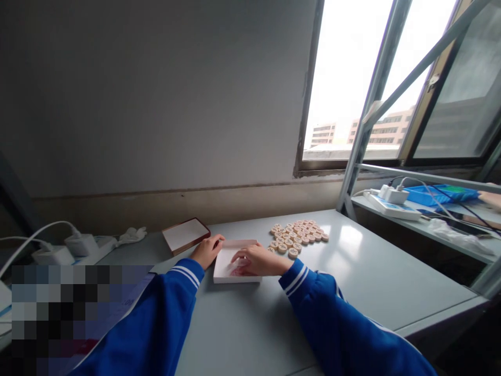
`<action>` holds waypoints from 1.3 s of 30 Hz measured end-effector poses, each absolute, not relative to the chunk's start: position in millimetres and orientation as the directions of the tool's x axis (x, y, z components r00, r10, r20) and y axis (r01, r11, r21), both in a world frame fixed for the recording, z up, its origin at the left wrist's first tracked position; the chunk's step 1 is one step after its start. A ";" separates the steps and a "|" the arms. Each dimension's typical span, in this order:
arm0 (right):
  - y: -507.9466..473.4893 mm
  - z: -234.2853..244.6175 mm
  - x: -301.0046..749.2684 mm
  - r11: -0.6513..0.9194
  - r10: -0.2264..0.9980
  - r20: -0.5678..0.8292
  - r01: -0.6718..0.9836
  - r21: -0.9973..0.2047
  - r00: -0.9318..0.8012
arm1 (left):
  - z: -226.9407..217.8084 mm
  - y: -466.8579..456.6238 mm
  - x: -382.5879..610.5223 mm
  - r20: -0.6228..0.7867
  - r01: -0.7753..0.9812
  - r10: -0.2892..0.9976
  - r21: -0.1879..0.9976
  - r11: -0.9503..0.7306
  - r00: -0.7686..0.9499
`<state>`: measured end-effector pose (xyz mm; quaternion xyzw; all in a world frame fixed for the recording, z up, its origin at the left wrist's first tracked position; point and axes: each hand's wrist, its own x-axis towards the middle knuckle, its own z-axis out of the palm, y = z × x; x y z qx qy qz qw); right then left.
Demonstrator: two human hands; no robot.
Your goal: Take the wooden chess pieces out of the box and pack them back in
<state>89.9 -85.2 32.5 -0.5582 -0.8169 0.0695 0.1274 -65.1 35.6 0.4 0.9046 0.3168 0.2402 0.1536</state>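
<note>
A shallow white box (237,279) sits on the table in front of me. My left hand (207,251) is at its upper left corner, fingers bent against the rim. Into the box reaches my right hand (256,260), its fingers curled down near the bottom. Something small and reddish shows under those fingertips, too blurred to name. Just beyond the box, to the right, several round wooden xiangqi pieces (287,242) lie spread in a flat cluster, dark characters on some tops. A box lid (187,236) with a dark red edge and white inside lies to the left, behind my left hand.
The grey table (352,282) meets a wall at the back. On the left are a power strip with plugs (80,245) and a crumpled white item (132,235). A metal frame post (358,141) rises at right, beside a shelf with a blue tray (442,194).
</note>
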 end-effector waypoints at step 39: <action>-164.8 57.0 144.7 0.325 0.932 -0.096 0.923 -0.207 -0.350 | -0.1 30.4 -70.3 0.642 0.500 0.532 0.255 -0.828 0.553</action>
